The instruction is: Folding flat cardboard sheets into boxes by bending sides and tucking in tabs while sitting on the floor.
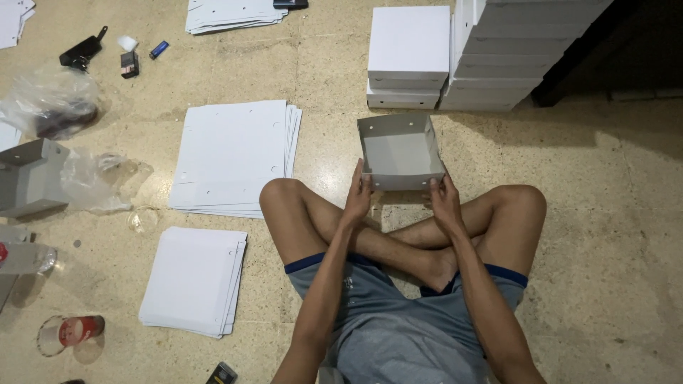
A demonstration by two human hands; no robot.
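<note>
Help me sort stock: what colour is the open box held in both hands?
The open box is white outside, greyish inside, seen in the head view.

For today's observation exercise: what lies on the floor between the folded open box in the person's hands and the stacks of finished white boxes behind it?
Nothing: in the head view, only bare speckled floor separates the open box from the stacked white boxes.

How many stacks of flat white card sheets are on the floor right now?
4: a large stack left of the knee, a smaller stack below it, one at top centre, one cut off top left. More may lie outside view.
</note>
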